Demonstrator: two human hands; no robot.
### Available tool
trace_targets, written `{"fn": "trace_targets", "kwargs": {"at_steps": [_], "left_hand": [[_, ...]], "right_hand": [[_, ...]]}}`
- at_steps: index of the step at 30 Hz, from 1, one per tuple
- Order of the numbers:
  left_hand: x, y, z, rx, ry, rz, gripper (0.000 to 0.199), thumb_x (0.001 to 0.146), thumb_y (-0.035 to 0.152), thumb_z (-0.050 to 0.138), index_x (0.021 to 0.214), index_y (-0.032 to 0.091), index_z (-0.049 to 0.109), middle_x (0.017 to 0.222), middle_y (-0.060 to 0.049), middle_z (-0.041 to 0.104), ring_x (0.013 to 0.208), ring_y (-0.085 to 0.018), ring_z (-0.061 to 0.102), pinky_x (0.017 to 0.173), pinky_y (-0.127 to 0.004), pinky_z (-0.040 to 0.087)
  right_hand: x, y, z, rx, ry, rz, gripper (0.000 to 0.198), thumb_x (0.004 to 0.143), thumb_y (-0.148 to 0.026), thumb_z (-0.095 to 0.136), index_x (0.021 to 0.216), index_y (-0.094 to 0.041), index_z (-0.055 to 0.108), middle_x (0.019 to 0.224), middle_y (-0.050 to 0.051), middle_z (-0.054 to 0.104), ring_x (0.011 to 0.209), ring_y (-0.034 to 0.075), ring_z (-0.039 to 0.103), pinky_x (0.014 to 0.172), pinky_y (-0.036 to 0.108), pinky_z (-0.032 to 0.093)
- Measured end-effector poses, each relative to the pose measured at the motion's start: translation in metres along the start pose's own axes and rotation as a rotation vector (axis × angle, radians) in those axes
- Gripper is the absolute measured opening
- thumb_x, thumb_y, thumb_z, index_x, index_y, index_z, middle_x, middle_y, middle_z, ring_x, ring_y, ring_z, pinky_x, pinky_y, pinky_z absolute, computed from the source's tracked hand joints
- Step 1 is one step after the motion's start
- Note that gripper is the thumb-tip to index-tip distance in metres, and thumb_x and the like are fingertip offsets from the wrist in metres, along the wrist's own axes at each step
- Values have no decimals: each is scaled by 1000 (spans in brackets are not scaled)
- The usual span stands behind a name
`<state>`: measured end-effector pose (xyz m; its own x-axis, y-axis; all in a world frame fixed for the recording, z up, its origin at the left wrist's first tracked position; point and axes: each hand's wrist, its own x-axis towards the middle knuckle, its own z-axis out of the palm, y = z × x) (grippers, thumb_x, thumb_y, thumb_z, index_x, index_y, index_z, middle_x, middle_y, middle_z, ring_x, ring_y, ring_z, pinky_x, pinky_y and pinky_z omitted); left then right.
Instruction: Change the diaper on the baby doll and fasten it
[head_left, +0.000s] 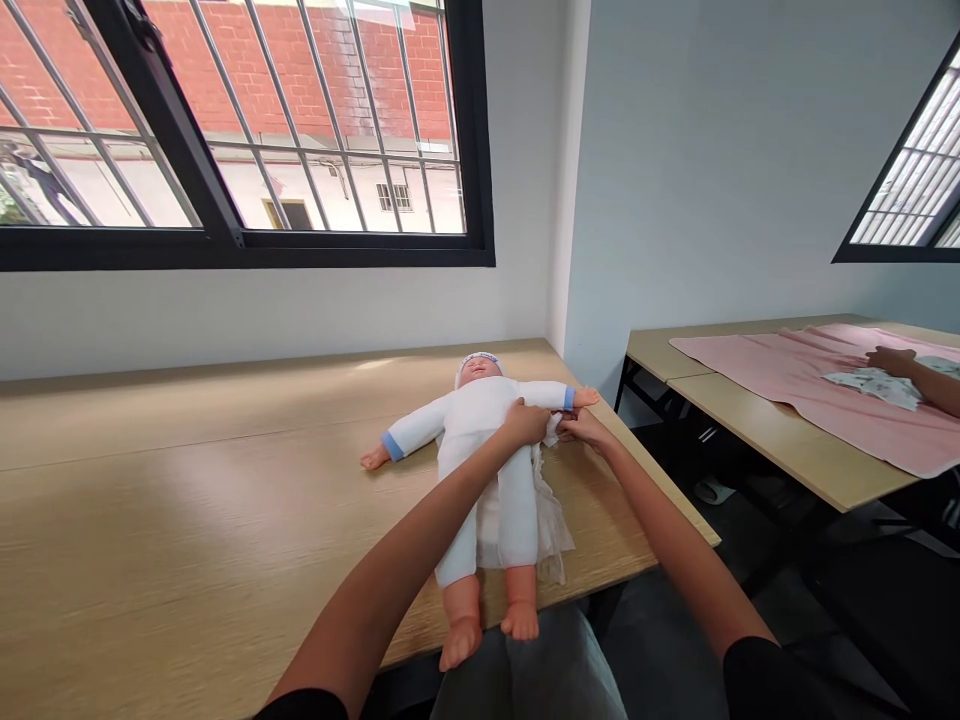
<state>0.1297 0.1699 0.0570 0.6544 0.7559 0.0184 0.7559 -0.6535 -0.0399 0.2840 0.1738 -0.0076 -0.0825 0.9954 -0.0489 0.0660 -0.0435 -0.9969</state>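
Observation:
A baby doll (480,405) lies on its back on the wooden table, arms spread, in a white outfit with blue cuffs and a white cap. Its bare feet hang past the near edge. Beneath its hips and legs is a thin white cloth (553,520) with frilled, crumpled edges, perhaps a diaper. My left hand (529,423) is closed at the doll's waist, its fingertips partly hidden. Just to the right, by the doll's outstretched arm, my right hand (587,428) pinches a bunched white edge of the cloth.
The table's (187,520) right edge runs close beside my right forearm. Across a gap stands another table with a pink sheet (757,375) and a patterned white cloth (874,383), where another person's hand (892,358) rests. A barred window is in the wall ahead.

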Motion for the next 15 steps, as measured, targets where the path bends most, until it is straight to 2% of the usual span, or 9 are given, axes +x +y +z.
{"fn": "trace_targets", "kwargs": {"at_steps": [7,10,15], "left_hand": [[-5,8,-3,96,6,-18,18,79,8,52,88,10,67,95,-16,70,98,-27,64,89,-37,37],[-6,9,-4,104,7,-19,17,80,8,53,91,10,65,97,-16,70,98,-26,64,89,-36,38],[-6,8,-4,78,33,-12,29,85,10,46,113,11,54,106,-16,67,96,-25,64,83,-35,42]], "right_hand": [[-2,1,-5,-202,-56,-82,45,52,-8,71,94,-17,55,77,1,62,62,13,57,42,18,41],[-3,1,-1,-230,-52,-75,44,53,-12,75,91,-17,54,73,0,60,59,13,56,42,18,40],[-1,0,-6,-251,-74,-126,34,56,-12,72,86,-19,57,69,-1,60,61,13,56,46,19,42]]}}
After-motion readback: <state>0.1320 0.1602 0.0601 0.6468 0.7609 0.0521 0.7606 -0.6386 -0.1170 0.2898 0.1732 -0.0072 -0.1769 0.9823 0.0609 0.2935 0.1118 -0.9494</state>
